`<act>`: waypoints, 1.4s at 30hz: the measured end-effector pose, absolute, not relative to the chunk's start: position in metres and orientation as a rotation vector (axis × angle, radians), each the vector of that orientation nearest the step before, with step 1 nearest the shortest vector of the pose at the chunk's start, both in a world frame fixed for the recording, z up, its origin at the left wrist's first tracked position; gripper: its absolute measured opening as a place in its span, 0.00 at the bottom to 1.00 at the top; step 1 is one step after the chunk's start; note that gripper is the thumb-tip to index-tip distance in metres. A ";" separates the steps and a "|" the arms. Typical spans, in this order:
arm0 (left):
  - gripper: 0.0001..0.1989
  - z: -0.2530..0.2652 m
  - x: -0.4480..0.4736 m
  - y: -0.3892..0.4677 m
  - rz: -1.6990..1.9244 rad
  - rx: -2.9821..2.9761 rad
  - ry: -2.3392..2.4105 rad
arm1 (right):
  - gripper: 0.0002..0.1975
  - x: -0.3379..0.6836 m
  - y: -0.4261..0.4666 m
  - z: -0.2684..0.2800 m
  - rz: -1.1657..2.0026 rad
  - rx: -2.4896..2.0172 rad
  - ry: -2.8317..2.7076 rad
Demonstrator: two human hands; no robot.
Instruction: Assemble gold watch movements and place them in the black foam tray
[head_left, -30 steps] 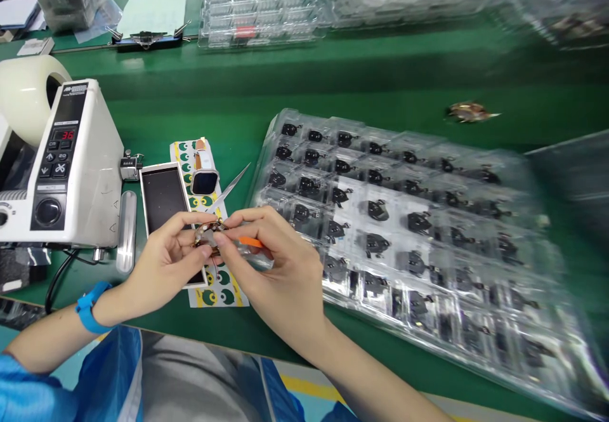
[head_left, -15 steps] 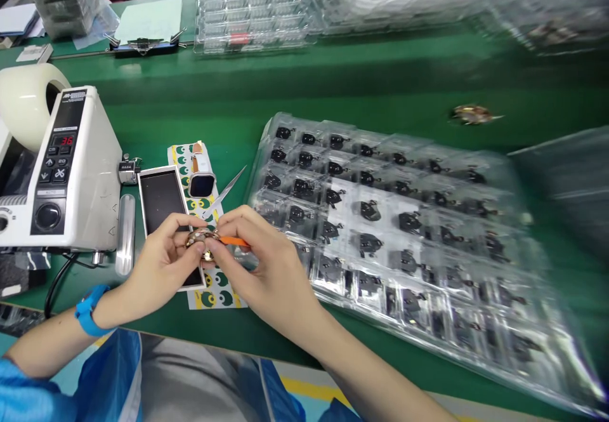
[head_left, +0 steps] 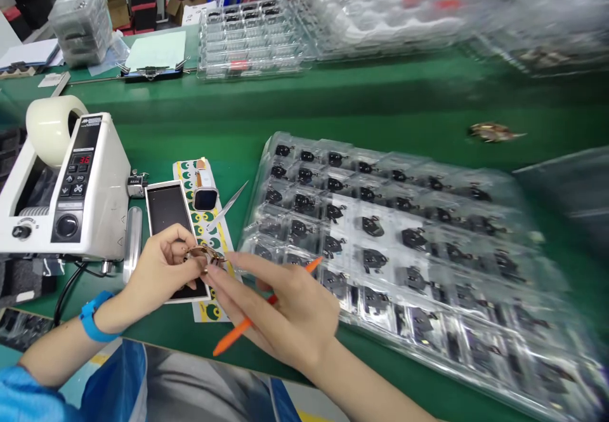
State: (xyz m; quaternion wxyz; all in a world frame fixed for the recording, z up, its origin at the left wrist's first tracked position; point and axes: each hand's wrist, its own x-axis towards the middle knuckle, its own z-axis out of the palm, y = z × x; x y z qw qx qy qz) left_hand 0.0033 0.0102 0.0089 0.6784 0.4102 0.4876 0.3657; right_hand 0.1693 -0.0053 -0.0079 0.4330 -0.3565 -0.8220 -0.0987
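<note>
My left hand (head_left: 159, 273) pinches a small shiny gold-coloured metal part (head_left: 207, 254) between thumb and fingers, above a shallow dark tray with a white rim (head_left: 209, 292). An orange pen-like stick (head_left: 232, 338) lies across my right hand (head_left: 299, 311), held among its fingers with both pointed ends sticking out. The thumb and forefinger of that hand reach to the near right side of the gold part; whether they grip it cannot be made out. Beyond the hands are a smartwatch (head_left: 205, 198), a sheet of green and yellow stickers (head_left: 223, 235) and pointed metal tweezers (head_left: 229, 205).
A tape dispenser (head_left: 104, 200) stands at the left. Stacked clear blister trays (head_left: 304, 146) with black parts fill the right side. Another gold part (head_left: 495, 132) lies beyond them. A clipboard (head_left: 157, 51) and more clear trays (head_left: 252, 41) line the back ledge.
My right hand has turned, and the orange stick has swung from beside the gold part to lie slanted across the fingers. My left hand keeps the part. The view has tilted up slightly.
</note>
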 end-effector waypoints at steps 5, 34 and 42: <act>0.16 0.008 0.005 0.002 0.889 0.884 0.977 | 0.07 0.163 0.008 -0.014 -0.146 -0.910 -1.954; 0.11 -0.011 0.008 -0.013 0.980 1.098 1.112 | 0.09 0.156 0.006 -0.022 -0.172 -0.905 -1.962; 0.16 -0.002 0.007 0.006 0.971 0.758 1.041 | 0.04 0.165 0.001 -0.011 0.367 -0.989 -1.772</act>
